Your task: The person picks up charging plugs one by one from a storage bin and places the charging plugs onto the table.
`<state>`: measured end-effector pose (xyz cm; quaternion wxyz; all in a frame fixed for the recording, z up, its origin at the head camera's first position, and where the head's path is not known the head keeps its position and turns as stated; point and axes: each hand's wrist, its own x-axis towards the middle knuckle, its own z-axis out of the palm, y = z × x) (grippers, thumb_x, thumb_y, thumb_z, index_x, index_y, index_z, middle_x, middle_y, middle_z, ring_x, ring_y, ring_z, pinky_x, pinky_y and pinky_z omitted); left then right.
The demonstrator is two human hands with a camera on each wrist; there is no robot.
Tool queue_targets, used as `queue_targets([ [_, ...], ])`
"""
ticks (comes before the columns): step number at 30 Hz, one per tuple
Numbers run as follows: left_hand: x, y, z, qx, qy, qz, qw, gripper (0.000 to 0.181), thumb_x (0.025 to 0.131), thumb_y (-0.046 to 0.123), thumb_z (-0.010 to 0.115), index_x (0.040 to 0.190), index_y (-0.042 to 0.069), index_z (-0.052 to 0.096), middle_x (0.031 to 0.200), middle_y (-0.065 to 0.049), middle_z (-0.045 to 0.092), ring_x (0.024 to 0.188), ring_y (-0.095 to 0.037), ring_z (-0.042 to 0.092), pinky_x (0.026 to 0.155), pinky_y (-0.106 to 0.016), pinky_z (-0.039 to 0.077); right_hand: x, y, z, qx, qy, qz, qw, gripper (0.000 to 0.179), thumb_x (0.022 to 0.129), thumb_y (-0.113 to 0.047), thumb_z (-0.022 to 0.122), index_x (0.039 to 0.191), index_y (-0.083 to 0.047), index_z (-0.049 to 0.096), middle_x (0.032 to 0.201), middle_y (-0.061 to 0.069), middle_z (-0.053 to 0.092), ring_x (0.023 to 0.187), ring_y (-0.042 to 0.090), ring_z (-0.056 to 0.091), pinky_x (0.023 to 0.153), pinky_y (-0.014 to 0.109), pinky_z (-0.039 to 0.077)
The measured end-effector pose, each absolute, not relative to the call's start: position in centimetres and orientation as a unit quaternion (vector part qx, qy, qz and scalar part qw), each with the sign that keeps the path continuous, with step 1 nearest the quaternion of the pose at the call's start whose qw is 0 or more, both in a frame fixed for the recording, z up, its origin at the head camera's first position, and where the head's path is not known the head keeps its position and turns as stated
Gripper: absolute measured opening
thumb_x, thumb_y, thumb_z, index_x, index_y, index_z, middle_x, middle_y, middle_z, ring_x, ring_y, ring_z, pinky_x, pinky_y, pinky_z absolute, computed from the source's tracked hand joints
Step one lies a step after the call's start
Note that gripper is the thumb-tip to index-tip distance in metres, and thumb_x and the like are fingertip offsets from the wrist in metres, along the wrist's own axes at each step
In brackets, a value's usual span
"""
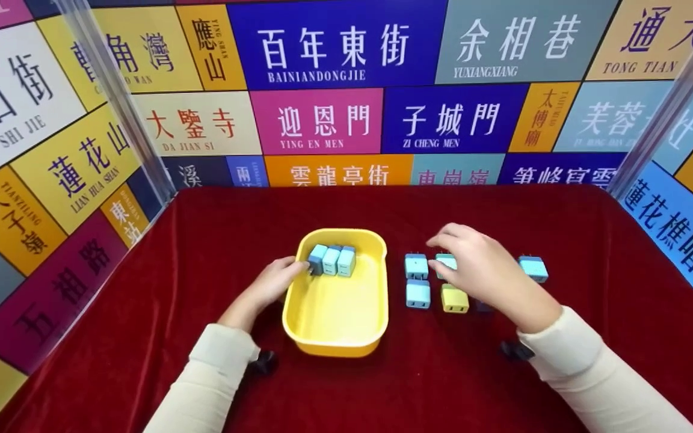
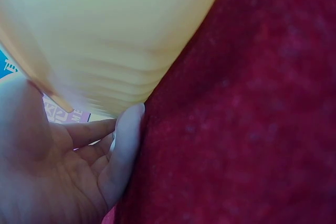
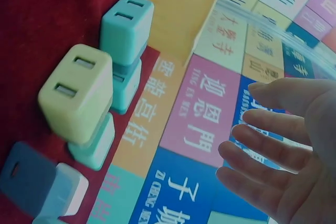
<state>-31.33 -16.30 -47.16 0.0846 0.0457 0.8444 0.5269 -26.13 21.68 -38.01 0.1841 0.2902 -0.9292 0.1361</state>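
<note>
Your right hand (image 1: 482,273) is hovering above the chargers (image 1: 417,294), its fingers loosely bent, spread apart and holding nothing; your left hand (image 1: 268,282) is resting at the side of the bin (image 1: 337,313), though whether its fingers are pinching the wall you cannot tell. The teal charger (image 1: 447,261) is sitting just below your right fingertips, the yellow charger (image 1: 455,299) is lying on your near side of it, and three chargers (image 1: 331,262) are standing in the bin, just past your left fingertips. If you are taking the teal one, coming straight down and setting thumb and fingers on opposite flat sides is probably keeping its neighbours undisturbed. The chargers are looking like smooth, hard plastic, boxy with rounded edges and paired slots (image 3: 84,63); the bin is shining, round-cornered and thin-walled, and beneath your fingers velvety red cloth (image 1: 443,373) is likely adding some drag.
</note>
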Motion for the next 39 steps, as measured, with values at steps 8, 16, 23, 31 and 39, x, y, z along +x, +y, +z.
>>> queue_targets([
  [8, -31.5, -16.4, -47.3, 0.042, 0.851, 0.517, 0.084, 0.051, 0.103, 0.038, 0.056, 0.135, 0.0, 0.067, 0.113, -0.014, 0.075, 0.089, -0.02, 0.073, 0.079, -0.034, 0.061, -27.2, 18.7, -37.7, 0.313, -0.929, 0.109, 0.162, 0.031, 0.092, -0.02, 0.085, 0.118, -0.005, 0.077, 0.11, 0.01, 0.07, 0.101, 0.027, 0.068, 0.089, 0.041, 0.063],
  [16, -31.6, -16.4, -47.4, 0.047, 0.855, 0.51, 0.08, 0.052, 0.103, 0.039, 0.055, 0.135, -0.001, 0.067, 0.113, -0.014, 0.075, 0.09, -0.021, 0.073, 0.081, -0.034, 0.061, -27.8, 16.4, -37.3, 0.302, -0.938, 0.116, 0.126, 0.035, 0.095, -0.025, 0.082, 0.123, -0.005, 0.076, 0.114, 0.011, 0.069, 0.105, 0.027, 0.068, 0.095, 0.041, 0.061],
  [23, -31.5, -16.4, -47.4, 0.05, 0.853, 0.513, 0.08, 0.051, 0.103, 0.038, 0.055, 0.134, 0.0, 0.067, 0.112, -0.014, 0.075, 0.089, -0.02, 0.073, 0.08, -0.034, 0.061, -28.8, 14.2, -37.3, 0.313, -0.932, 0.14, 0.121, 0.038, 0.094, -0.025, 0.083, 0.125, -0.003, 0.075, 0.121, 0.012, 0.067, 0.109, 0.027, 0.067, 0.099, 0.041, 0.059],
  [31, -31.4, -16.5, -47.4, 0.045, 0.848, 0.522, 0.082, 0.05, 0.104, 0.038, 0.056, 0.134, 0.0, 0.067, 0.11, -0.013, 0.075, 0.089, -0.021, 0.073, 0.078, -0.034, 0.061, -29.9, 11.3, -38.4, 0.316, -0.934, 0.145, 0.086, 0.042, 0.094, -0.024, 0.083, 0.129, -0.002, 0.074, 0.121, 0.013, 0.066, 0.11, 0.027, 0.066, 0.099, 0.04, 0.059],
  [39, -31.5, -16.4, -47.4, 0.048, 0.853, 0.515, 0.073, 0.051, 0.103, 0.037, 0.055, 0.134, -0.001, 0.067, 0.114, -0.014, 0.075, 0.092, -0.021, 0.073, 0.082, -0.034, 0.061, -31.0, 8.9, -40.2, 0.316, -0.936, 0.141, 0.058, 0.039, 0.095, -0.021, 0.082, 0.129, -0.002, 0.075, 0.125, 0.015, 0.069, 0.117, 0.03, 0.067, 0.103, 0.041, 0.057],
])
